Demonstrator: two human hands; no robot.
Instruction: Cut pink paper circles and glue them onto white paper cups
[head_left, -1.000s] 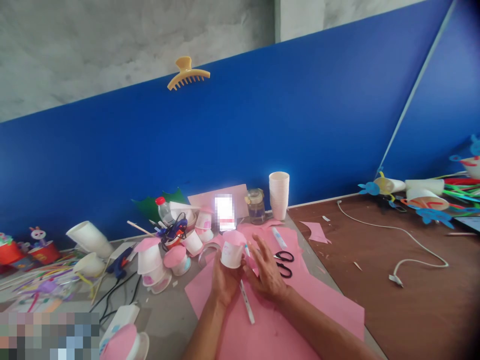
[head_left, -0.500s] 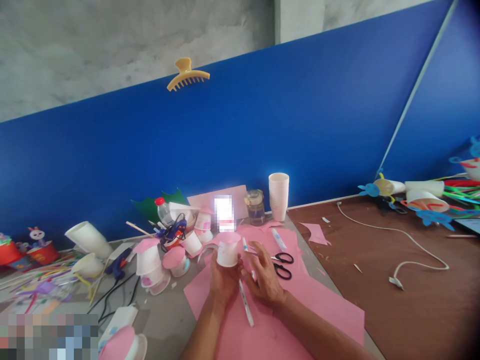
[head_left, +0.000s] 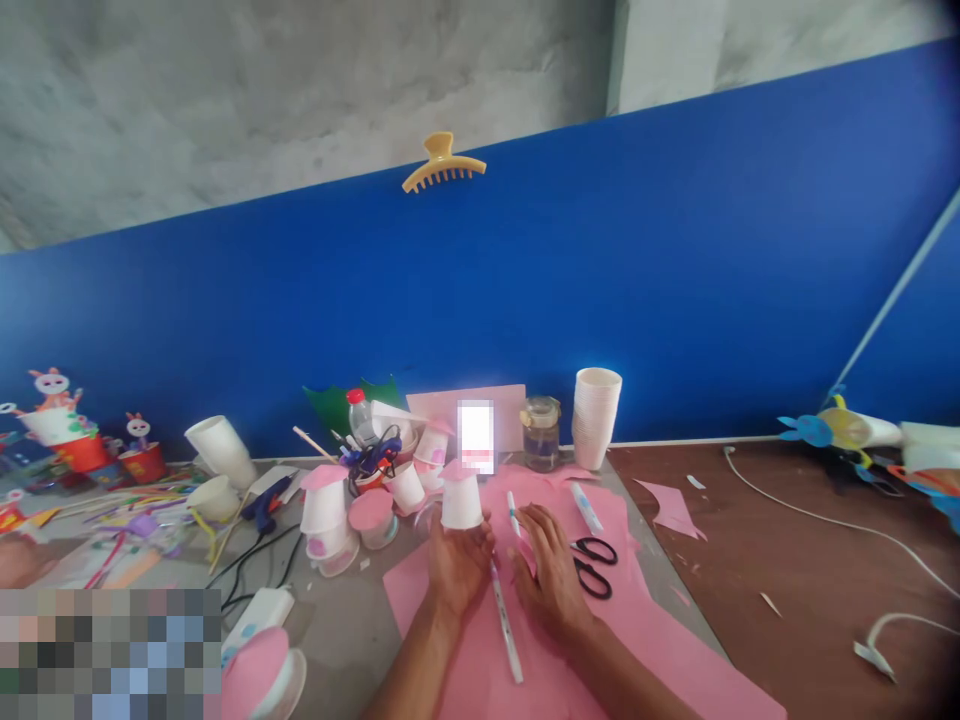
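Observation:
My left hand (head_left: 459,575) is closed around the lower part of a white paper cup (head_left: 461,503), which has a pink paper piece (head_left: 459,472) across its top. To its right, my right hand (head_left: 553,575) is low over the pink paper sheet (head_left: 660,650), thumb and fingers apart. A slim white marker (head_left: 514,508) lies by its fingertips; whether they touch it I cannot tell. Between my forearms rests another white marker (head_left: 507,630). Black-handled scissors (head_left: 595,567) are just right of my right hand, their blades largely hidden. Behind them lies a white tube (head_left: 586,508).
Stacked white cups (head_left: 597,418) and a glass jar (head_left: 541,433) stand at the back. Leftward are pink-topped cups (head_left: 325,510), a glue gun (head_left: 264,503) with cords, and a white power strip (head_left: 259,625). A white cable (head_left: 817,490) crosses the brown table. Another person's hand (head_left: 21,560) shows at far left.
The view has swung left, so everything sits farther right. My right hand has lowered towards the paper and the slim marker. The cup stays in my left hand.

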